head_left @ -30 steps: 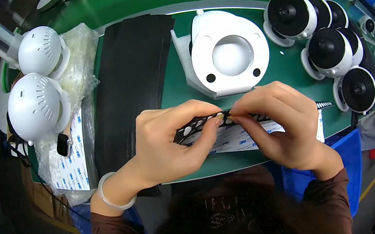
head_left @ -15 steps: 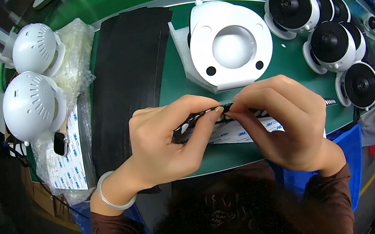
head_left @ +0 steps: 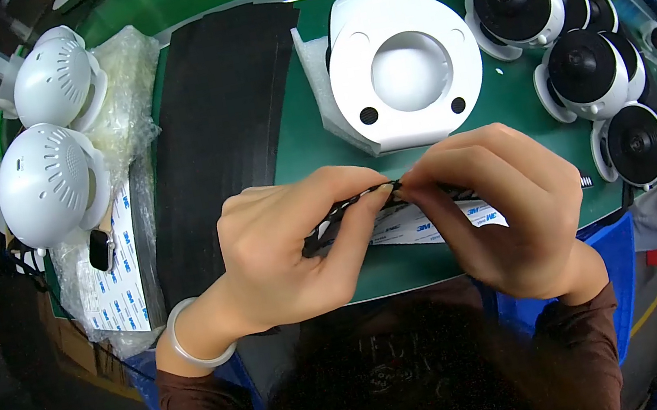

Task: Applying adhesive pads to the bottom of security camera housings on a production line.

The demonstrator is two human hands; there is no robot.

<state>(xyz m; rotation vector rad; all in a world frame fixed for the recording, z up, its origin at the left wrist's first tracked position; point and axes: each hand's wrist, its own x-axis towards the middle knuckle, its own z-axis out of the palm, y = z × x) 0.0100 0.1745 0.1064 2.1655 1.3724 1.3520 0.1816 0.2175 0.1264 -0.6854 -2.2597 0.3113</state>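
Observation:
Over the near part of the table, both my hands work at a black die-cut sheet with holes (head_left: 325, 236). My left hand (head_left: 280, 253) pinches it between thumb and forefinger. Close beside those fingertips, the thumb and forefinger of my right hand (head_left: 519, 211) pinch the sheet's upper edge; whether a small piece is between them is hidden. Printed white backing paper (head_left: 429, 227) shows below the fingers. Just beyond my hands lies a white device housing (head_left: 349, 70) on white foam (head_left: 314, 62). It has a large round recess, a black round pad (head_left: 368, 115) and another black pad (head_left: 458, 105).
White round devices (head_left: 44, 185) stand at left by clear plastic wrap (head_left: 127, 87) and a watch (head_left: 101, 249). Long black sheets (head_left: 214, 102) lie left of the housing. Several black-fronted devices (head_left: 581, 68) crowd the right side. Blue bins (head_left: 622, 276) sit below the near edge.
My fingertips have drawn closer together on the black sheet, and my right hand has shifted slightly right. The whole view has moved a little; the housing stays in place.

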